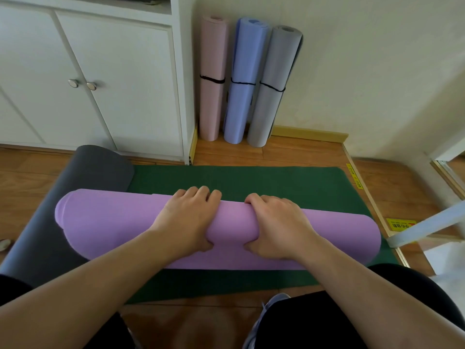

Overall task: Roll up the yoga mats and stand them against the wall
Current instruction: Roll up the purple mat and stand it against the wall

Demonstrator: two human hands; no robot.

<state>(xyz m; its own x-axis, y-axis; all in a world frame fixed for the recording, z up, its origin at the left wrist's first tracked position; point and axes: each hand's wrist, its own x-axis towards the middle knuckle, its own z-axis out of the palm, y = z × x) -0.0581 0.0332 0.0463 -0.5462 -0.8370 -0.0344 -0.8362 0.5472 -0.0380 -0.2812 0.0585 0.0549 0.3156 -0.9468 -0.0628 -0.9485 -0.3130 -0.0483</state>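
Observation:
A thick purple rolled mat (105, 222) lies crosswise on a flat green mat (276, 182) on the floor. My left hand (187, 220) and my right hand (276, 224) grip the roll side by side at its middle, fingers curled over its far side and thumbs pressed into the near side. A dark grey mat (83, 170) lies flat at the left, partly under the purple roll. Three rolled mats stand against the wall, each tied with a black band: pink (212, 79), blue (242, 81), grey (273, 86).
A white cabinet (113, 79) with two knobbed doors stands at the back left. A white bar (427, 225) slants in at the right above yellow floor stickers. My knees and a shoe (269, 313) are at the bottom, on wooden floor.

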